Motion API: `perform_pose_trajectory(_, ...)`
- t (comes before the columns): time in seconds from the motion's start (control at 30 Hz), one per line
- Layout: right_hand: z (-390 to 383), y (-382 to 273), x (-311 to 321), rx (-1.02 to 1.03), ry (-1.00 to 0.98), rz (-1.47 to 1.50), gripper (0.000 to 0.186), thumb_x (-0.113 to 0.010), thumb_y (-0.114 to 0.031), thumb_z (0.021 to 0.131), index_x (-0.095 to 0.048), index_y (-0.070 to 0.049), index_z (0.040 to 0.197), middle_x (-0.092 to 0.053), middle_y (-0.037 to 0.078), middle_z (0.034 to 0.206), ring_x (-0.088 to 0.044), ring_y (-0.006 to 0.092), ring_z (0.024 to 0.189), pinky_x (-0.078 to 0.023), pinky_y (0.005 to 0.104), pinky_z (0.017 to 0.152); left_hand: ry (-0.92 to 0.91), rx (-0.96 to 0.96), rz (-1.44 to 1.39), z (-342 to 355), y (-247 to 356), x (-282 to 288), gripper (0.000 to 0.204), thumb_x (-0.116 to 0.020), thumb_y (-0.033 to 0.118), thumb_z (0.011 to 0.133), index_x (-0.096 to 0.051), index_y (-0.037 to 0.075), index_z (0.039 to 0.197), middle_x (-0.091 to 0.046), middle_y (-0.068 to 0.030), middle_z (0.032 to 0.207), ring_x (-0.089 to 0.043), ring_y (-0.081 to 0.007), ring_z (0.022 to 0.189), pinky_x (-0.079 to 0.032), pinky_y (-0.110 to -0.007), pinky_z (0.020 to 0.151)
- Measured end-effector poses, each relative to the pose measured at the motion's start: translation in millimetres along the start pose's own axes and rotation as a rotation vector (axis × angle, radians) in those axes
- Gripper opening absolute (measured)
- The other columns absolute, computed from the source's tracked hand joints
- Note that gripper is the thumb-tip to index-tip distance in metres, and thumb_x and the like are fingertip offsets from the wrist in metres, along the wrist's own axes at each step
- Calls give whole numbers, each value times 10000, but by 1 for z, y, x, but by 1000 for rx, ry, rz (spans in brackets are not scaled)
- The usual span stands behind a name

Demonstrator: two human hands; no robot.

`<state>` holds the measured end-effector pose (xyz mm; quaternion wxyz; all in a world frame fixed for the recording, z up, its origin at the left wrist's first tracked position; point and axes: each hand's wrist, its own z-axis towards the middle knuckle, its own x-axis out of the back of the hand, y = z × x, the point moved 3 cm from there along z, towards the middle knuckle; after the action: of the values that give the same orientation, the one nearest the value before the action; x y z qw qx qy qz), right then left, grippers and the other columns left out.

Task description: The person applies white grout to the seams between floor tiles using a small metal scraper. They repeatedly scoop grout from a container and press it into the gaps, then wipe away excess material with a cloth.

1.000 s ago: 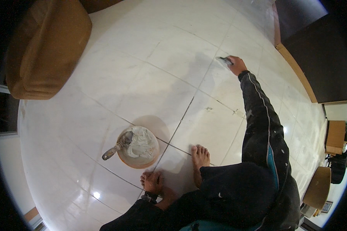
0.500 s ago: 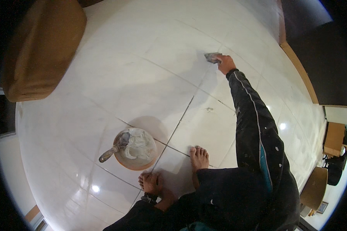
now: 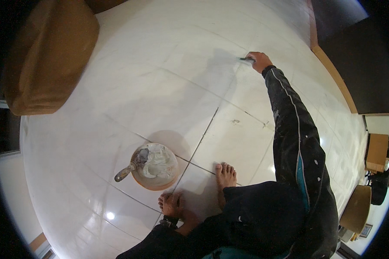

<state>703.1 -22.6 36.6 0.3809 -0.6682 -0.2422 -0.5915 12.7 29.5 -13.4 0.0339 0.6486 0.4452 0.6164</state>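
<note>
My right hand (image 3: 258, 61) grips a flat scraper (image 3: 247, 59) out at arm's length, its blade on or just above a grout line of the white tiled floor (image 3: 190, 90). My left hand (image 3: 172, 204), watch on the wrist, rests loosely on or beside my bare left foot, its fingers partly seen. A round orange-rimmed bowl (image 3: 162, 168) of pale paste stands on the tiles by my feet, with a second paste-smeared scraper (image 3: 125, 172) lying across its left rim, handle outward. My right foot (image 3: 224, 175) is flat on the floor, right of the bowl.
A brown upholstered seat (image 3: 52, 56) stands at the upper left. Dark furniture (image 3: 350, 64) with a wood-coloured base runs along the upper right. Cardboard (image 3: 377, 151), a brown seat back (image 3: 354, 207) and assorted dark items line the far right.
My right hand and scraper first moved left along the grout line, the blade tilting flatter, then back right and slightly farther out, the blade now edge-on. The bowl and my feet stayed put.
</note>
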Motion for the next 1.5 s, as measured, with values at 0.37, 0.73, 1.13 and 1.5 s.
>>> perform_pose_trajectory(0.37,24,-7,-23,-194,-141,-111,437,-577,-80,737,-646,-216,1147,-681,106,1104,-635,312,1033,-509,424,903,63,-16,-56,0,10,6,198,-650,201,800,-702,125,976,-689,-141,950,-530,-389,980,-377,-489,922)
perform_pose_trajectory(0.73,-71,-57,-23,162,-271,47,455,-547,-49,748,-620,-224,1161,-694,152,897,-645,388,876,-519,492,794,9,4,-43,-1,-6,-4,231,-647,212,791,-709,140,1002,-690,-130,921,-553,-376,967,-372,-493,928)
perform_pose_trajectory(1.13,-59,-78,-38,-397,-137,-218,468,-597,-163,765,-549,-92,1225,-682,206,925,-671,387,890,-554,470,774,64,-12,19,9,23,18,246,-644,171,800,-689,123,1037,-691,-140,969,-555,-377,995,-371,-493,949)
perform_pose_trajectory(1.5,-42,-96,-18,-180,-88,-45,440,-562,-118,743,-625,-198,1172,-675,121,1103,-626,357,1036,-512,477,887,25,-14,47,4,15,15,213,-661,151,795,-689,123,1004,-694,-140,956,-557,-371,973,-394,-469,919)
